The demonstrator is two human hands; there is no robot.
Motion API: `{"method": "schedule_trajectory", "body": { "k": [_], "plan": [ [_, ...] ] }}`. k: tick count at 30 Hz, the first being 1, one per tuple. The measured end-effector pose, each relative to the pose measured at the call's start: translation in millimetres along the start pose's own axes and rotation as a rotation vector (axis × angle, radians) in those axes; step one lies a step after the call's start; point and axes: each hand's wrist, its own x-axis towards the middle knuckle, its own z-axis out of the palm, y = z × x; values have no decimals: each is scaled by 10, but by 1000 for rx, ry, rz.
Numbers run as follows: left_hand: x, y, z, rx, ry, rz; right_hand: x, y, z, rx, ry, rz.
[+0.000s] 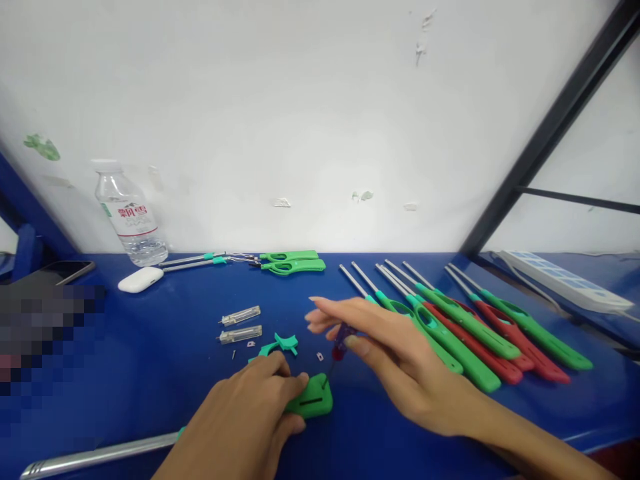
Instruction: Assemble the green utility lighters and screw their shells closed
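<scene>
My left hand (250, 407) is closed around a green long-nosed lighter (316, 399) lying low on the table, its metal tube pointing left. In my right hand (400, 360) is a small screwdriver (339, 343) with a dark purple and red handle, held between thumb and fingers. The screwdriver's tip meets the end of the green handle beside its dark slot. Just beyond my left hand lie teal trigger pieces (285, 343), partly hidden by it. Two clear fuel tanks (241, 334), a tiny screw (233, 355) and small metal bits (320, 357) lie nearby.
Several green and red lighters (470, 327) lie at right, beside a white power strip (565, 280). Opened green lighter handles (293, 262) rest by the wall. A water bottle (131, 220), white earphone case (141, 280) and phone (65, 270) are at left on the blue table (165, 360).
</scene>
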Motion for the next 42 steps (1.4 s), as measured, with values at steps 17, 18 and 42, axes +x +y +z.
{"method": "schedule_trajectory", "body": {
  "k": [17, 18, 42],
  "plan": [
    [-60, -10, 1, -30, 35, 31, 8, 28, 24, -4, 94, 43],
    [-70, -18, 5, -39, 53, 36, 1, 46, 31, -36, 112, 11],
    [-50, -96, 82, -45, 109, 78, -29, 45, 99, -91, 231, -88]
  ]
}}
